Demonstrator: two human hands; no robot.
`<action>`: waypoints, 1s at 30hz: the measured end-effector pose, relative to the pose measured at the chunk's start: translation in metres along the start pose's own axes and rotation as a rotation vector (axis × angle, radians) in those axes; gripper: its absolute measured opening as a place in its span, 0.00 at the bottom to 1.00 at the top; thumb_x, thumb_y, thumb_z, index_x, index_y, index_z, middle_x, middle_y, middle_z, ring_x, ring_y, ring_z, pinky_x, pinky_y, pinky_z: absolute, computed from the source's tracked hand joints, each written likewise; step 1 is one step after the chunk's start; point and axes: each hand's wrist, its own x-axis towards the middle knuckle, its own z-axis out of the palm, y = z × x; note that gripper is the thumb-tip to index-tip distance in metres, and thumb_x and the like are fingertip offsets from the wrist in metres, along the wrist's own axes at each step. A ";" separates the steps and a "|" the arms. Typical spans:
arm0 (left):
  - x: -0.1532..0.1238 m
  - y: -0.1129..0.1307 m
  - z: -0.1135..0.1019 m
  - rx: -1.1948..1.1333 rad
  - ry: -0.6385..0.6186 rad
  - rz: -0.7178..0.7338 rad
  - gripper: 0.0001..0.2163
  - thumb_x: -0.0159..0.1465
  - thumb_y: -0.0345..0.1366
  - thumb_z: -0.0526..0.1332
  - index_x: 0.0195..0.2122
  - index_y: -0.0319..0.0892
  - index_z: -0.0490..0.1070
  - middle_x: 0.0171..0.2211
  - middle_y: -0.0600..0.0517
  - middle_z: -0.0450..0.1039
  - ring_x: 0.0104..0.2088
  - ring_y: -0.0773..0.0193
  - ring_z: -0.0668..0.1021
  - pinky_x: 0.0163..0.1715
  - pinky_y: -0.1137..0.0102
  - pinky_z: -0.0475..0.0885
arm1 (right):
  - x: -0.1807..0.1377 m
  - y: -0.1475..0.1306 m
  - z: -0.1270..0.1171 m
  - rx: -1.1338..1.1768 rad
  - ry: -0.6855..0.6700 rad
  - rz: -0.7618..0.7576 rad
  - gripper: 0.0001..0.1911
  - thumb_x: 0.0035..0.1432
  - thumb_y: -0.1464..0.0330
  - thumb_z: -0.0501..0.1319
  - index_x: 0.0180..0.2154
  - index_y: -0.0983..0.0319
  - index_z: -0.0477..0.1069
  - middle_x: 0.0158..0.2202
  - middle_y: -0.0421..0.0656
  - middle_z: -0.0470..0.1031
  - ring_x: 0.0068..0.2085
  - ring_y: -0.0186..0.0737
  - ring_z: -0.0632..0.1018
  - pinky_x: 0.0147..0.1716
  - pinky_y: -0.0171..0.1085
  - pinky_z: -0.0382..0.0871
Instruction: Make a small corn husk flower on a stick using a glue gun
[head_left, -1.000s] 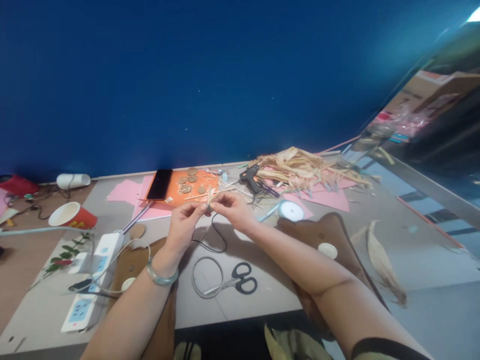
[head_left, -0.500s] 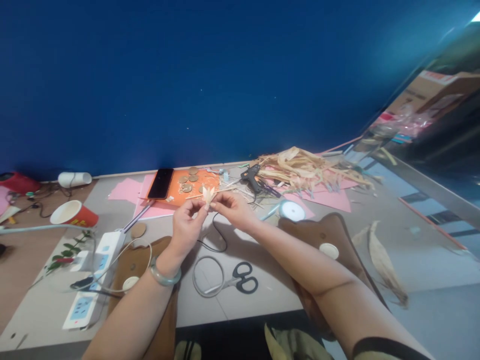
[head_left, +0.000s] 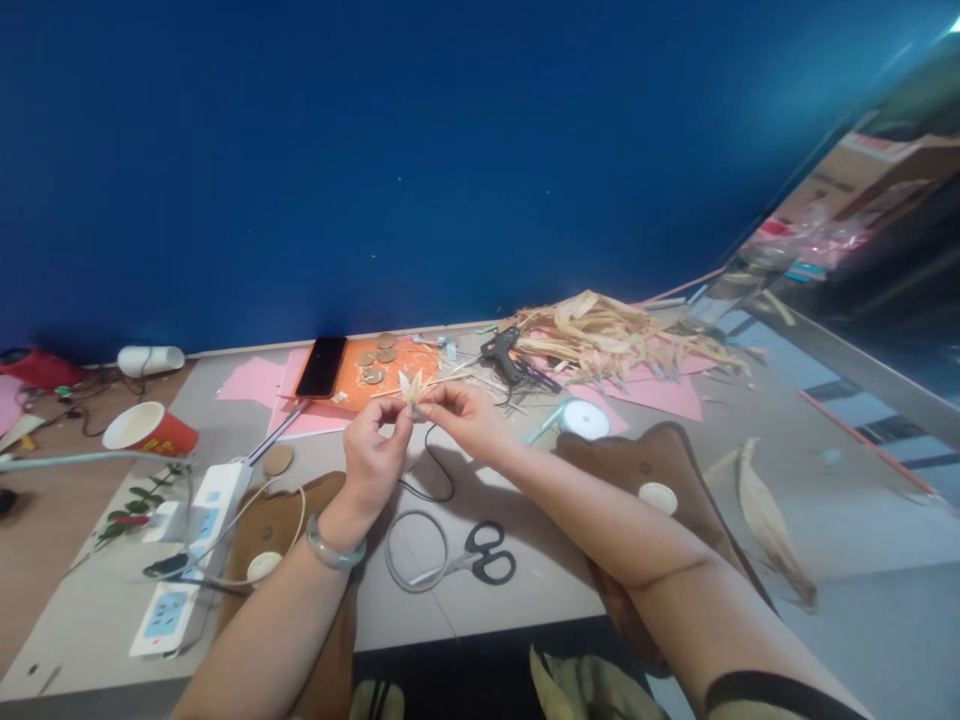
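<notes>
My left hand and my right hand meet above the table's middle, both pinched on a small pale husk flower with pointed petals spreading upward. A green bangle circles my left wrist. Just behind the hands lies an orange sheet with several brown discs, and a black phone lies at its left. Black-handled scissors lie on the table below my hands, inside a loop of wire.
A black glue gun and a pile of dried husk strips lie at the back right. A ribbon roll, pink paper, a red cup, a white power strip and brown felt pieces surround the hands.
Both hands have lifted the husk piece slightly and turned it; its petals now fan out more visibly above my fingertips. Everything on the table stays put.
</notes>
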 end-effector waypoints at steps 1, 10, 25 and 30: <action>0.000 0.000 0.000 0.009 0.004 0.006 0.09 0.61 0.41 0.62 0.33 0.40 0.72 0.27 0.52 0.77 0.28 0.66 0.78 0.32 0.72 0.72 | -0.001 0.000 0.001 -0.009 0.004 -0.016 0.11 0.50 0.62 0.68 0.28 0.63 0.72 0.29 0.40 0.76 0.33 0.35 0.77 0.39 0.37 0.71; -0.001 -0.005 -0.002 0.010 0.024 0.041 0.09 0.61 0.40 0.62 0.34 0.40 0.73 0.30 0.50 0.77 0.30 0.65 0.78 0.35 0.70 0.73 | -0.007 -0.006 0.006 -0.012 0.009 -0.054 0.09 0.52 0.63 0.66 0.30 0.63 0.73 0.30 0.42 0.77 0.33 0.35 0.76 0.37 0.36 0.71; -0.004 -0.004 -0.001 0.247 0.086 0.393 0.04 0.63 0.34 0.60 0.34 0.41 0.72 0.29 0.51 0.76 0.31 0.66 0.78 0.35 0.71 0.72 | -0.010 -0.004 0.010 -0.042 0.088 -0.034 0.06 0.51 0.66 0.65 0.28 0.63 0.74 0.28 0.40 0.77 0.30 0.33 0.75 0.34 0.34 0.69; -0.005 -0.007 0.000 0.311 0.084 0.513 0.04 0.64 0.32 0.58 0.36 0.40 0.72 0.31 0.49 0.76 0.32 0.65 0.78 0.36 0.70 0.72 | -0.010 -0.001 0.012 -0.039 0.133 -0.043 0.06 0.49 0.66 0.66 0.26 0.63 0.74 0.26 0.39 0.76 0.30 0.33 0.74 0.34 0.33 0.68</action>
